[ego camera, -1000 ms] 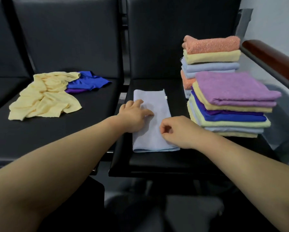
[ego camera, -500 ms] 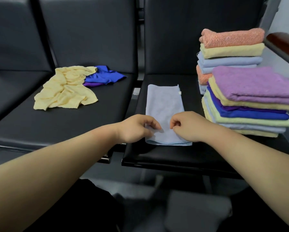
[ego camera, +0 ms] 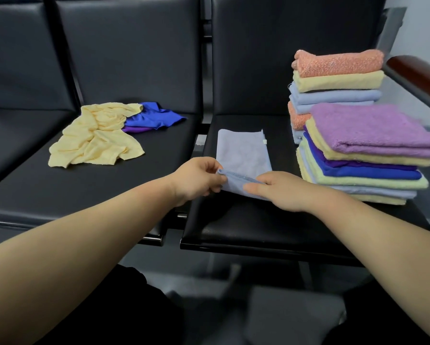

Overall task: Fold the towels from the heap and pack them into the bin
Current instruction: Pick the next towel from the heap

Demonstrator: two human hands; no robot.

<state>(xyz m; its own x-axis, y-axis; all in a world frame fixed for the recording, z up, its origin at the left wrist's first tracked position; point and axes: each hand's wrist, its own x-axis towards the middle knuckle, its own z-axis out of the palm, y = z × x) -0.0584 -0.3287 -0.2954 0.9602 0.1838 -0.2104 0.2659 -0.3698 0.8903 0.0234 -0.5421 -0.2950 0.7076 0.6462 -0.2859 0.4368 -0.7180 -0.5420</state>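
Note:
A pale blue towel (ego camera: pixel 242 150) lies as a long strip on the right black seat (ego camera: pixel 246 220). My left hand (ego camera: pixel 199 176) pinches its near left corner and my right hand (ego camera: pixel 281 190) pinches its near right corner; the near edge is lifted off the seat and turned toward the far end. On the left seat lies the heap: a crumpled yellow towel (ego camera: pixel 94 136) with a blue towel (ego camera: pixel 154 117) and a bit of purple cloth behind it. Two stacks of folded towels stand at the right: a near stack (ego camera: pixel 365 155) topped in purple, and a far stack (ego camera: pixel 338 78) topped in orange.
The chair backs rise behind both seats. A brown wooden armrest (ego camera: pixel 418 75) runs along the right edge, with a translucent bin wall (ego camera: pixel 393 23) partly visible behind the stacks. A gap with a metal frame separates the two seats. My dark trousers fill the bottom of the view.
Both hands have gripped the near corners of the pale blue towel and raised its near edge off the seat. The view has shifted slightly.

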